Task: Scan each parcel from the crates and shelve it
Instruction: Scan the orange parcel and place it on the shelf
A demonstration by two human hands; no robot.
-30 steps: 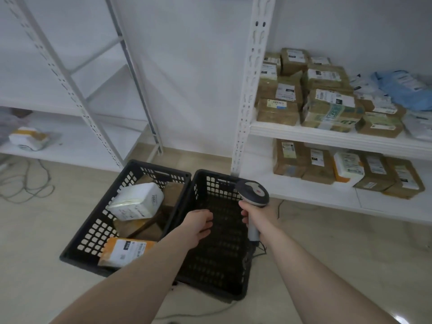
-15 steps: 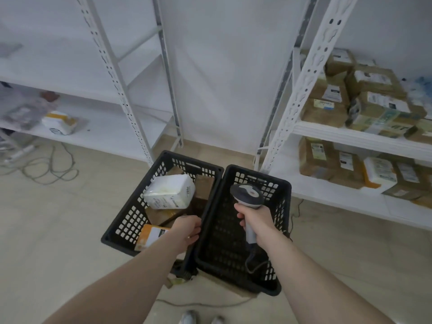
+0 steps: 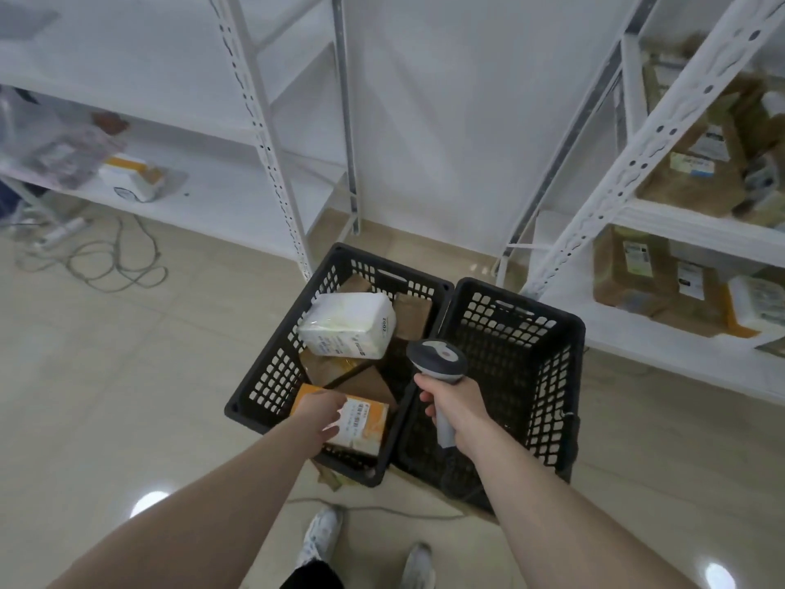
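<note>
Now the left hand (image 3: pixel 320 412) has dropped into the left crate (image 3: pixel 272 376) at centre frame and rests on an orange-and-white parcel (image 3: pixel 361 423), its grip unclear, so pickup looks imminent. Right hand (image 3: pixel 454 403) clasps the scanner (image 3: pixel 437 359) above the right crate (image 3: pixel 565 376). Stocked shelves (image 3: pixel 688 218) wait at right; a white parcel (image 3: pixel 348 325) lies behind.

bare forearms, white sneakers (image 3: pixel 323 535), dark trouser hem (image 3: pixel 312 576)
</note>
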